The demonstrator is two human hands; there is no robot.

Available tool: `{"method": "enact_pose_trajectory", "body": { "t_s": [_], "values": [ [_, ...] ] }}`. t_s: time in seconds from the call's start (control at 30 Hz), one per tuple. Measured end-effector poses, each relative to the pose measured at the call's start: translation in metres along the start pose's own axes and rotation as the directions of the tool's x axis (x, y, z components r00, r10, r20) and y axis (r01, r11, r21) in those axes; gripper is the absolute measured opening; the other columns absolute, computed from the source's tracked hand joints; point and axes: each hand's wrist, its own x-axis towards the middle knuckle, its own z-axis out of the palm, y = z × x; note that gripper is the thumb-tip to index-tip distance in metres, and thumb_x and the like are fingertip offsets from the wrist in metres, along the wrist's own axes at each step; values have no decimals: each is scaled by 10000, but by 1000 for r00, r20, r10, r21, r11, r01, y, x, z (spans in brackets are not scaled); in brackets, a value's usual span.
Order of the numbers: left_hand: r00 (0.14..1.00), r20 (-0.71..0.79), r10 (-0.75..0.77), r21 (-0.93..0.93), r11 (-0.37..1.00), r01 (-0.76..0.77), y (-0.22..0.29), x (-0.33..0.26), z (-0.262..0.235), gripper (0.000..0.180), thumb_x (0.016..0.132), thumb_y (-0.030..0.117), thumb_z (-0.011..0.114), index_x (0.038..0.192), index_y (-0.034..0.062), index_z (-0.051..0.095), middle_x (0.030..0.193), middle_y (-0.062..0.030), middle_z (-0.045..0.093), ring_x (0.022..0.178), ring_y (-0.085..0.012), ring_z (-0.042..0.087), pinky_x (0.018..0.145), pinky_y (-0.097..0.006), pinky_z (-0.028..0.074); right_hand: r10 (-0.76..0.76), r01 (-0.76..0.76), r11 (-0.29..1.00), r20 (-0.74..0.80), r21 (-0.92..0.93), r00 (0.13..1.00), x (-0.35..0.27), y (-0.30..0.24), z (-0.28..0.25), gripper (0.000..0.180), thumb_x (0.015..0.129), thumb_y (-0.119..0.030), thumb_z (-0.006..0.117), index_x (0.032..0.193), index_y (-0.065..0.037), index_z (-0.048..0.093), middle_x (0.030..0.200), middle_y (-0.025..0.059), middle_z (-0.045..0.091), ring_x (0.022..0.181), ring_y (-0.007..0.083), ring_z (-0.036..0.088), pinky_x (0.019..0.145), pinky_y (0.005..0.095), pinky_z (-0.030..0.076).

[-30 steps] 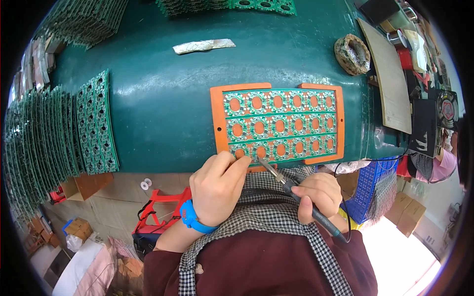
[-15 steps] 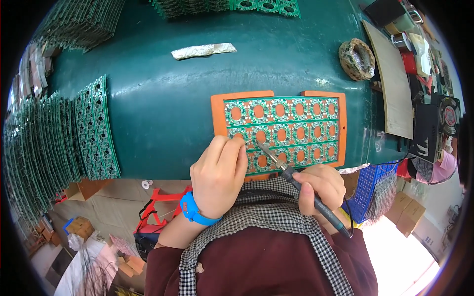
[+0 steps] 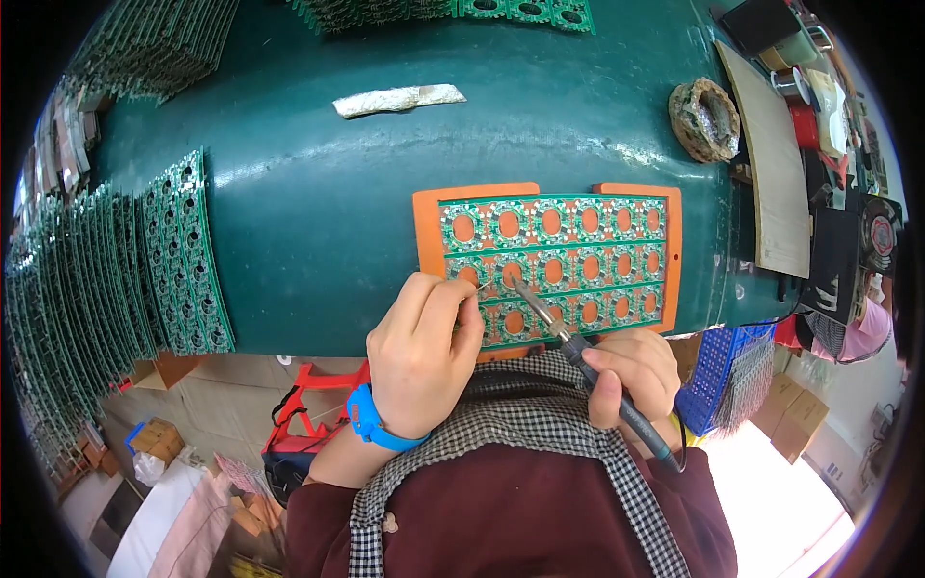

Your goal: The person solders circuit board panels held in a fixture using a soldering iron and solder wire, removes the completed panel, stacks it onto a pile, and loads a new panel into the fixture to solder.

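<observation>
A green circuit board panel [image 3: 567, 243] with rows of round openings lies in an orange frame [image 3: 430, 231]. My right hand [image 3: 631, 378] is closed around the dark handle of a soldering iron [image 3: 570, 344], whose metal tip points up-left at the panel's middle row. Over the panel's left part, my left hand [image 3: 422, 352] is closed, thumb and forefinger pinching a thin strand of solder wire [image 3: 484, 286]. The strand's end lies close to the iron's tip; whether they touch I cannot tell. A blue band [image 3: 369, 421] circles my left wrist.
Many green panels [image 3: 92, 279] stand in a row at the left, with more stacks [image 3: 154, 48] at the far edge. A white wrapped strip [image 3: 400, 99] lies beyond the frame. To the right are a round, crusted holder [image 3: 704, 119], a board [image 3: 766, 159] and a blue crate [image 3: 718, 361].
The iron's tip has shifted slightly right and up off its earlier spot. My left fingers have drawn down a little, and the wire strand now shows. The view has tilted slightly.
</observation>
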Motion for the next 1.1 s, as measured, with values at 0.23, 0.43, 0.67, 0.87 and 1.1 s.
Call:
{"method": "enact_pose_trajectory", "body": {
  "t_s": [0.23,0.43,0.67,0.87,1.1],
  "values": [
    [996,-70,62,42,997,-59,-2,13,-7,170,736,-43,677,880,20,613,806,-86,549,659,-247,587,560,-339,475,19,-19,1000,-63,11,998,9,4,4,99,749,-32,611,828,11,650,652,73,621,513,193,598,448,276,453],
    [991,-69,116,160,982,-104,-5,26,5,168,743,-7,687,891,30,617,800,-71,540,683,-234,581,564,-333,486,116,-111,993,-104,51,988,26,10,9,106,726,-21,641,826,10,654,659,95,630,517,200,604,454,280,466],
    [992,-88,88,130,989,-76,-6,29,11,128,772,-53,656,878,11,627,757,-70,558,573,-182,542,505,-296,434,115,-112,992,-56,63,992,27,13,14,121,720,-18,652,840,-4,659,686,87,637,524,192,603,448,272,454],
    [988,-60,139,136,982,-130,-8,31,10,151,744,-13,684,867,41,615,781,-62,509,672,-228,567,542,-341,468,61,-60,998,-41,30,997,26,14,14,114,729,-26,658,843,-16,664,692,72,635,519,180,594,440,272,442],
    [988,-146,53,142,989,-32,-10,33,-1,144,757,-40,654,881,22,616,709,-78,524,612,-216,553,530,-329,446,28,-27,1000,-110,14,994,33,13,12,123,742,-54,669,857,-8,666,682,68,630,509,175,592,433,259,433]
  ]
}}
